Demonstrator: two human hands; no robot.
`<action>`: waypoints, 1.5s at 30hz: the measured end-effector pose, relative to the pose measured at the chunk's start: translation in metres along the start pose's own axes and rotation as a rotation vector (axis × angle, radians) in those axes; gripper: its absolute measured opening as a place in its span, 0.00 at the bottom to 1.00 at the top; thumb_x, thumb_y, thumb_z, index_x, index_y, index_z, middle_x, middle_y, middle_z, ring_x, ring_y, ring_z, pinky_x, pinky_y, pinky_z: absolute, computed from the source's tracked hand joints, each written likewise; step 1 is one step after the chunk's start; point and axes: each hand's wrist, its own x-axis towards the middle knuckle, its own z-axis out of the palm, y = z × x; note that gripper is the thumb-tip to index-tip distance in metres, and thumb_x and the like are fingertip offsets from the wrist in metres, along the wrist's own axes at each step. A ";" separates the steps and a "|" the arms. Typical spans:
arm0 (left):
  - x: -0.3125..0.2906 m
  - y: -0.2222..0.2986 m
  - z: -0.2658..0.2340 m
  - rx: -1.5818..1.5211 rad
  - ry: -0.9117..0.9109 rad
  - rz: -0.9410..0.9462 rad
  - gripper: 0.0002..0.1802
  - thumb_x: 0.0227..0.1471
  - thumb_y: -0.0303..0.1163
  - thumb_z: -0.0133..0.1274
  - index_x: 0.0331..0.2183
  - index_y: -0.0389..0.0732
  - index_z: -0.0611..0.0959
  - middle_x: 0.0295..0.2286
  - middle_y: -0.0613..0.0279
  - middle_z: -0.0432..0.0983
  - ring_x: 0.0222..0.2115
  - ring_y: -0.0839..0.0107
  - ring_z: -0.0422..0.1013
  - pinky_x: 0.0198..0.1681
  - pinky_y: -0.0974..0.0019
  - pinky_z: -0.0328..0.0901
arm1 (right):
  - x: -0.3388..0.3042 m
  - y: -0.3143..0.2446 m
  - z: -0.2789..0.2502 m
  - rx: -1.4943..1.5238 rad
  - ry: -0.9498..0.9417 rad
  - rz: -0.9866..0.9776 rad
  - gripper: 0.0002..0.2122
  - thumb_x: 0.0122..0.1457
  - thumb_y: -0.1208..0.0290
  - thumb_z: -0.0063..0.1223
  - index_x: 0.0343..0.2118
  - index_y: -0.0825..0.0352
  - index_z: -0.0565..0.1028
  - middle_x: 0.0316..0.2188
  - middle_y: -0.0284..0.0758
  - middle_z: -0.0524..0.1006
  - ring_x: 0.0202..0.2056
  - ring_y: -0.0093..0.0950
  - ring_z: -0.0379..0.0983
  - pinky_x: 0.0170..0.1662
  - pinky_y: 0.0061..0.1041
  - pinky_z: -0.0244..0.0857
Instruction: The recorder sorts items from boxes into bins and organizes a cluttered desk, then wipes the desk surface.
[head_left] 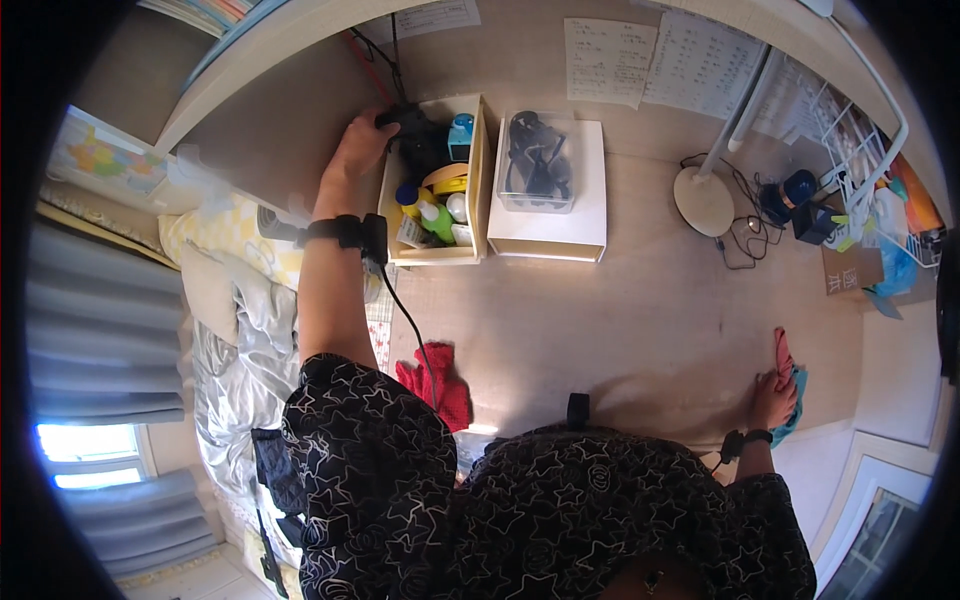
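My left hand (362, 146) reaches to the far left corner of a pale wooden box (478, 180), fingers closed round a black object (400, 120) whose exact kind I cannot make out. Black and red cords run up the wall behind it. Inside the box are a blue item (461, 137), a yellow curved item (452, 185), a green-and-white bottle (436, 218) and other small things. At the desk's right edge my right hand (772, 402) is closed on a cloth, its pink part (782, 350) and teal part (799, 395) sticking out.
Right of the wooden box, a clear plastic bin (535, 185) with dark contents sits on a white box (590, 220). A red cloth (440, 385) lies at the desk's near left edge. Farther right are a lamp base (703, 201), tangled cables (745, 235) and a white wire rack (850, 140).
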 end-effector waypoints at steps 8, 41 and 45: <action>0.010 -0.006 0.017 0.026 0.000 0.072 0.21 0.43 0.33 0.53 0.42 0.36 0.73 0.41 0.45 0.69 0.44 0.52 0.64 0.47 0.60 0.60 | 0.001 0.000 0.002 -0.007 -0.007 -0.009 0.28 0.52 0.42 0.37 0.51 0.55 0.64 0.53 0.34 0.62 0.52 0.37 0.58 0.52 0.39 0.51; -0.019 0.040 0.070 0.482 -0.769 0.379 0.23 0.39 0.27 0.51 0.43 0.44 0.73 0.40 0.54 0.71 0.40 0.58 0.68 0.44 0.62 0.64 | 0.001 0.000 0.002 -0.005 -0.018 0.011 0.29 0.51 0.42 0.38 0.52 0.55 0.63 0.53 0.34 0.61 0.53 0.37 0.56 0.53 0.38 0.48; -0.010 0.040 0.057 0.365 -0.691 0.231 0.23 0.38 0.26 0.53 0.42 0.43 0.75 0.41 0.56 0.71 0.43 0.60 0.67 0.45 0.65 0.63 | 0.001 -0.002 0.000 -0.051 0.003 0.002 0.29 0.51 0.41 0.38 0.52 0.55 0.63 0.54 0.32 0.60 0.53 0.35 0.56 0.53 0.37 0.48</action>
